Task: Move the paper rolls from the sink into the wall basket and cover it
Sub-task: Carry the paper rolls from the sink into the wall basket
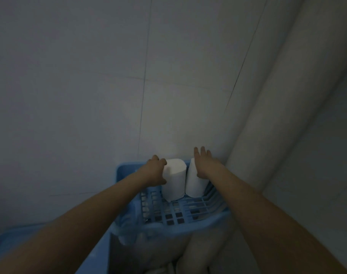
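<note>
Two white paper rolls stand upright side by side in the blue slatted wall basket (188,224), against the tiled wall. My left hand (155,171) is wrapped around the left side of the left roll (174,180). My right hand (204,163) lies flat on the top right side of the right roll (194,184), fingers stretched out toward the wall. The rolls touch or nearly touch each other. No cover for the basket is visible.
A thick white pipe (277,115) runs up the wall just right of the basket. Below the basket hangs a pale plastic bag (141,244). A blue edge (2,240) shows at the lower left. The light is dim.
</note>
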`<state>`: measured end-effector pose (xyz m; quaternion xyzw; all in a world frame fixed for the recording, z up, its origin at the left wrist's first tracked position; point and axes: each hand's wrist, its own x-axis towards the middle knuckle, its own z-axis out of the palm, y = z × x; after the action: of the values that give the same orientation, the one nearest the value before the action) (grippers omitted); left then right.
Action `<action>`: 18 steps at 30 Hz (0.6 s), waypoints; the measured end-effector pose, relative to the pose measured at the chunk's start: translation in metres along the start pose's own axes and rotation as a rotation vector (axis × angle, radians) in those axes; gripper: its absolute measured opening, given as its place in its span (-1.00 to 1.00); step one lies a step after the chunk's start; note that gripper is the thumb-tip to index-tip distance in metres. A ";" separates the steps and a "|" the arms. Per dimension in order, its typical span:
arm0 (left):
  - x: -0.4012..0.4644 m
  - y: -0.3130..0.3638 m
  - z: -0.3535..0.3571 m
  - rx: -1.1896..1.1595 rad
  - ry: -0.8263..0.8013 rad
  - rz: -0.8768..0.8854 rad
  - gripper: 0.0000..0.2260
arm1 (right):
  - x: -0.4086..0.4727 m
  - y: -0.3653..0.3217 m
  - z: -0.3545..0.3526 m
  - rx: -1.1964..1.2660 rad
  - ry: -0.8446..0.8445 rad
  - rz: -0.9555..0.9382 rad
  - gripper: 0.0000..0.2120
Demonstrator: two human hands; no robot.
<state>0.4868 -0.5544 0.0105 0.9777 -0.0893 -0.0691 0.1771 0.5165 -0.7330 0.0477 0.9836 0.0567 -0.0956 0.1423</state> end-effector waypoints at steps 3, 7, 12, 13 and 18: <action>-0.019 -0.002 -0.017 0.010 0.017 0.006 -0.37 | -0.017 -0.015 -0.016 -0.028 0.019 -0.026 -0.20; -0.048 -0.009 -0.041 0.025 0.067 0.018 -0.44 | -0.037 -0.038 -0.036 0.009 0.047 -0.103 -0.38; -0.097 -0.033 -0.072 0.043 0.111 0.001 -0.47 | -0.064 -0.084 -0.067 -0.006 0.049 -0.187 -0.57; -0.107 -0.039 -0.078 0.050 0.121 -0.003 -0.49 | -0.069 -0.096 -0.074 -0.012 0.051 -0.199 -0.58; -0.163 -0.078 -0.105 0.086 0.188 -0.059 -0.57 | -0.101 -0.160 -0.103 -0.021 0.121 -0.299 -0.66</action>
<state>0.3572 -0.4144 0.0971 0.9888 -0.0462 0.0218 0.1403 0.4135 -0.5589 0.1217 0.9665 0.2121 -0.0557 0.1331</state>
